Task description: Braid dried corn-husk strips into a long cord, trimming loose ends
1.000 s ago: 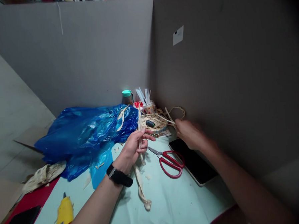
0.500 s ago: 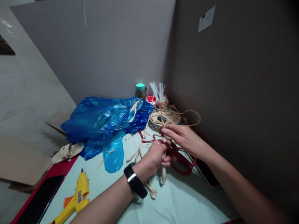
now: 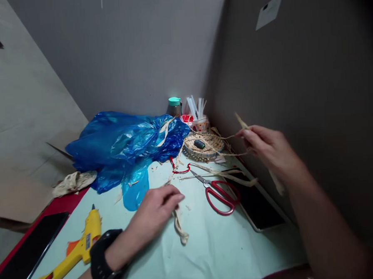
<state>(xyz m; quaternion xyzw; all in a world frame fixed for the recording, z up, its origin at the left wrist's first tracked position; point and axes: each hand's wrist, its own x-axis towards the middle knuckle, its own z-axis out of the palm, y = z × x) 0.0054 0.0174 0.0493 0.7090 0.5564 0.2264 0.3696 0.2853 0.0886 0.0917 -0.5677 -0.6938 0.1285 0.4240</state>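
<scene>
Table [image 3: 217, 248], spool [image 3: 199, 144] in basket [image 3: 192, 154], sticks [image 3: 191, 106] in cup [image 3: 202, 125], right fingers [image 3: 257, 136] pinching strip [image 3: 241, 121]

Craft workspace: grey partition panels [image 3: 132, 55], covered table [image 3: 217, 254], yellow glue gun [image 3: 90, 232], red-handled scissors [image 3: 218, 184], thread spool [image 3: 199, 144], pale strips [image 3: 180, 230]

The light is dim and cool, its source out of view. The back partition [image 3: 138, 54] shows a flat mid-grey, while the right partition [image 3: 296, 88] sinks into deep shadow — nearly black at the upper right corner. White glare breaks across the blue plastic bag [image 3: 124, 153], and a small gleam sits high on the left-hand wall [image 3: 24, 85]. The pale green tablecloth [image 3: 217, 246] dulls toward its right edge. Slight blur softens the right hand [image 3: 270, 151] and its fibre strip [image 3: 241, 121] — the scissors [image 3: 220, 196] look crisper. Wide-angle distortion slants the walls outward.
</scene>
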